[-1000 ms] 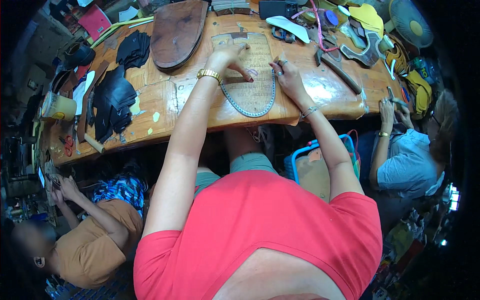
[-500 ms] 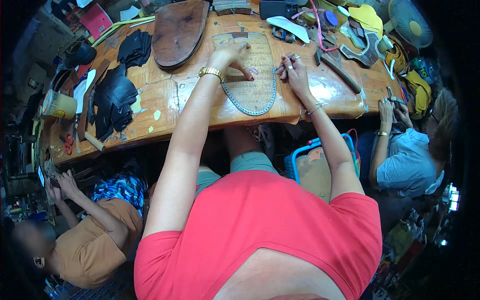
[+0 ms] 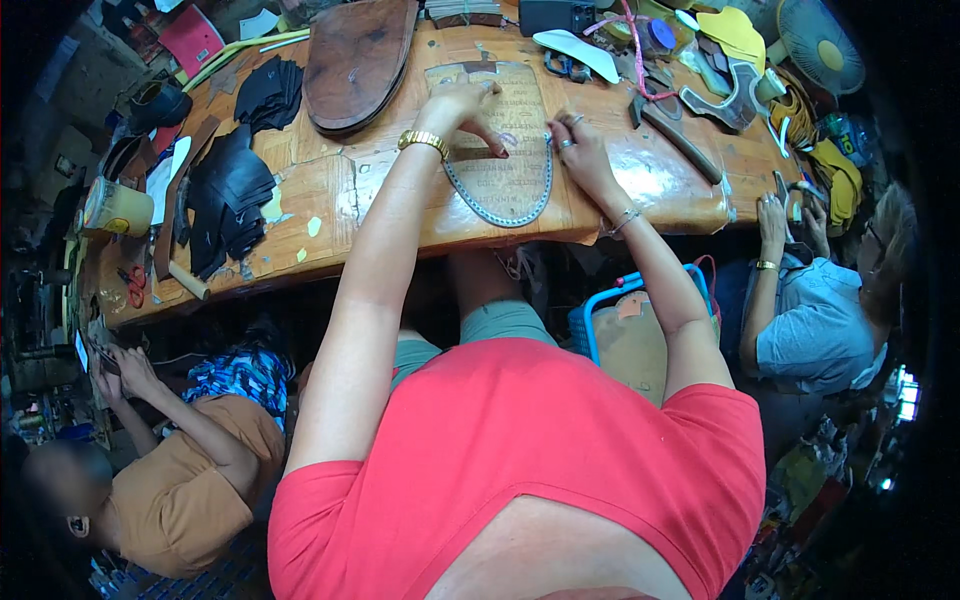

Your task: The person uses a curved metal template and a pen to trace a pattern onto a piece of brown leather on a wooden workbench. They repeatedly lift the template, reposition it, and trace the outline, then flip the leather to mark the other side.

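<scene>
A tan U-shaped panel (image 3: 510,185) with printed marks lies flat on the wooden table. Along its curved edge runs a pale blue-grey strip (image 3: 500,221) with a dotted, tooth-like look. My left hand (image 3: 468,112), with a gold watch at the wrist, rests on the panel's upper left, its thumb and fingers spread. At the panel's right edge, my right hand (image 3: 583,158) has its fingertips pinched together by the end of the strip. What lies between those fingertips is too small to make out.
A stack of brown rounded leather pieces (image 3: 360,65) lies left of the panel, black leather pieces (image 3: 228,190) beyond it. A hammer (image 3: 680,143) lies to the right. Red scissors (image 3: 133,287) sit at the left edge. Two other people sit at either side. A blue basket (image 3: 590,330) stands below the table.
My right hand has moved slightly left and down, its fingertips now at the panel's edge. The thin dark tool seen in it before no longer shows. My left hand has stayed put.
</scene>
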Motion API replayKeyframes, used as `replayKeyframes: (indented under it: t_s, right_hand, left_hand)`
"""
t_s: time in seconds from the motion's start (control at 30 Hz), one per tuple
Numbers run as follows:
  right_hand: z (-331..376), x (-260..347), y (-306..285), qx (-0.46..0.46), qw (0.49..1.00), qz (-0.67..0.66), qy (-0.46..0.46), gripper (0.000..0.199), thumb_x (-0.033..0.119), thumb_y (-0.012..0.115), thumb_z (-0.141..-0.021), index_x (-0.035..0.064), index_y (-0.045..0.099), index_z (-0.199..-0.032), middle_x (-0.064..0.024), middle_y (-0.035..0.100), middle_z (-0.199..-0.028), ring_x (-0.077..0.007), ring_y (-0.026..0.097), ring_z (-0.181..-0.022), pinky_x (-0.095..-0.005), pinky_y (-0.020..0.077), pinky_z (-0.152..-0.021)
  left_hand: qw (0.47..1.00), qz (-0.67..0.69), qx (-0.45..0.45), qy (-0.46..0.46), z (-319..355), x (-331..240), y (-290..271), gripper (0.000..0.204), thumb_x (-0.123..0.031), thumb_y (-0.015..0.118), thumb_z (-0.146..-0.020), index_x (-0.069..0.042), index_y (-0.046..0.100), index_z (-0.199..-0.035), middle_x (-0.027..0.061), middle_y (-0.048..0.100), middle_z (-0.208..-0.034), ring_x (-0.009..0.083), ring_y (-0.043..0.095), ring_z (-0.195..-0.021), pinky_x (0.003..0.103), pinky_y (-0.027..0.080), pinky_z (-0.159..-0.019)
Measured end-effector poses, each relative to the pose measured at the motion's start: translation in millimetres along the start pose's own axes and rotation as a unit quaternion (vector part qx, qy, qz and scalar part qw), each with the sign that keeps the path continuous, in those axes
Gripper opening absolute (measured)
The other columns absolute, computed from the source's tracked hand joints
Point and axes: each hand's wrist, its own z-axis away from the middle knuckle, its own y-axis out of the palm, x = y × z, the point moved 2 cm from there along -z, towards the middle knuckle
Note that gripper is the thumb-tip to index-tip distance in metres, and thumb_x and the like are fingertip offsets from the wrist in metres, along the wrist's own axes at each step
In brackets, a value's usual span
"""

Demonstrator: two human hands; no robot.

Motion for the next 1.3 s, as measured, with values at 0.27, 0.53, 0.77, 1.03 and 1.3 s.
replayKeyframes:
  t_s: [0.27, 0.53, 0.77, 1.03, 1.3]
  right_hand:
    - [6, -3, 1, 0.012, 0.998, -0.005, 0.059, 0.018, 0.014, 0.052, -0.096, -0.0023, 0.059, -0.092, -0.011, 0.062, -0.07, -0.0157, 0.06, -0.06, -0.032, 0.0468, -0.055]
    - [7, -4, -6, 0.009, 0.989, -0.089, 0.12, 0.017, 0.014, 0.05, -0.097, -0.0009, 0.057, -0.093, -0.011, 0.061, -0.069, -0.0164, 0.059, -0.057, -0.029, 0.0457, -0.052]
    - [10, -5, -6, 0.023, 0.946, -0.21, 0.248, 0.018, 0.014, 0.053, -0.095, -0.001, 0.058, -0.086, -0.0075, 0.057, -0.063, -0.0133, 0.058, -0.059, -0.0313, 0.0433, -0.054]
    - [15, 2, -4, 0.036, 0.962, -0.163, 0.215, 0.018, 0.016, 0.053, -0.097, 0.0001, 0.059, -0.092, -0.0042, 0.059, -0.066, -0.0096, 0.056, -0.059, -0.027, 0.0436, -0.053]
    - [18, 21, -3, 0.027, 0.999, 0.03, -0.005, 0.018, 0.014, 0.052, -0.096, -0.0016, 0.06, -0.091, -0.0084, 0.063, -0.071, -0.0153, 0.061, -0.062, -0.0288, 0.0468, -0.055]
  left_hand:
    - [1.0, -0.002, 0.001, 0.007, 1, -1, 1, 0.122, -0.066, 0.083, -0.031, -0.024, 0.042, -0.138, 0.0226, 0.042, -0.139, 0.0352, 0.044, -0.127, 0.043, 0.039, -0.104]
    - [1.0, -0.008, -0.023, -0.007, 3, -4, 0, 0.125, -0.064, 0.085, -0.029, -0.021, 0.044, -0.139, 0.0199, 0.044, -0.137, 0.0321, 0.048, -0.123, 0.039, 0.043, -0.1]
    - [1.0, -0.013, -0.021, -0.005, 5, -2, -1, 0.123, -0.066, 0.084, -0.031, -0.02, 0.045, -0.138, 0.0189, 0.044, -0.137, 0.0312, 0.046, -0.125, 0.039, 0.041, -0.101]
    - [1.0, -0.006, -0.015, 0.01, 3, -2, -1, 0.124, -0.066, 0.084, -0.03, -0.019, 0.044, -0.138, 0.0188, 0.046, -0.136, 0.0309, 0.045, -0.126, 0.039, 0.041, -0.102]
    - [1.0, 0.003, -0.025, -0.001, -1, 1, 2, 0.125, -0.063, 0.085, -0.029, -0.019, 0.045, -0.138, 0.02, 0.045, -0.136, 0.0324, 0.047, -0.124, 0.039, 0.042, -0.101]
